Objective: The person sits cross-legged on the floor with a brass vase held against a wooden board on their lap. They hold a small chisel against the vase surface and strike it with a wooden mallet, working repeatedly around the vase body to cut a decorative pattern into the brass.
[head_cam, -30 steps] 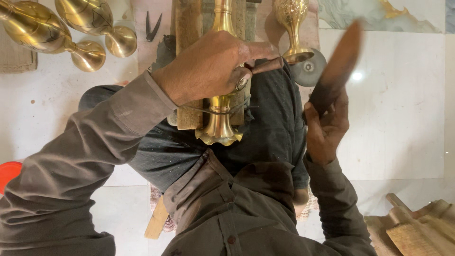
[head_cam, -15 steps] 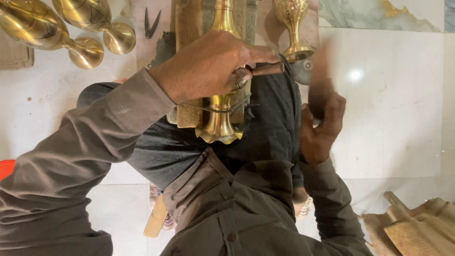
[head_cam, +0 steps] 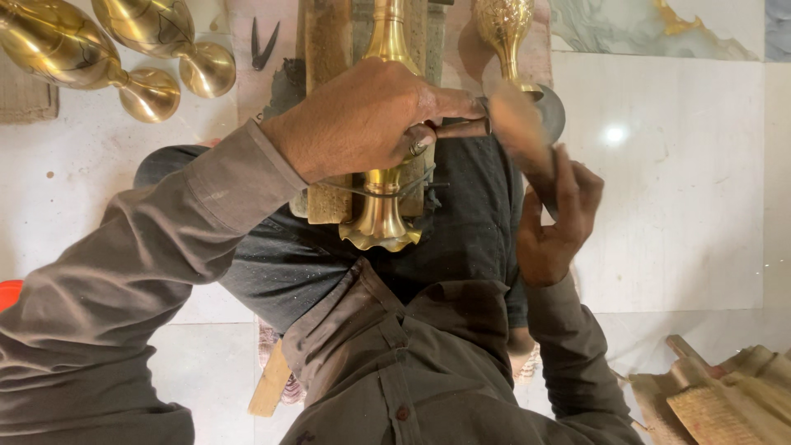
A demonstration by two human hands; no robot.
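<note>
A brass vase (head_cam: 381, 210) lies along a wooden block (head_cam: 328, 49) on my lap, its flared foot toward me and a wire around its stem. My left hand (head_cam: 362, 119) rests on it and grips a thin metal punch (head_cam: 461, 128) that points right. My right hand (head_cam: 552, 218) is closed on a flat wooden striker (head_cam: 515, 124), which is blurred and sits at the punch's outer end.
Two brass vases (head_cam: 58, 49) (head_cam: 165, 37) lie at the top left and another brass vase (head_cam: 507, 37) stands at the top centre. Small black pincers (head_cam: 264, 41) lie on the pale tiled floor (head_cam: 684, 189). Wooden scraps (head_cam: 725, 395) are at the bottom right, an orange object (head_cam: 8, 292) at the left edge.
The wooden striker in my right hand has swung down and left from its raised position to the punch's end. My left hand and the vase have stayed put.
</note>
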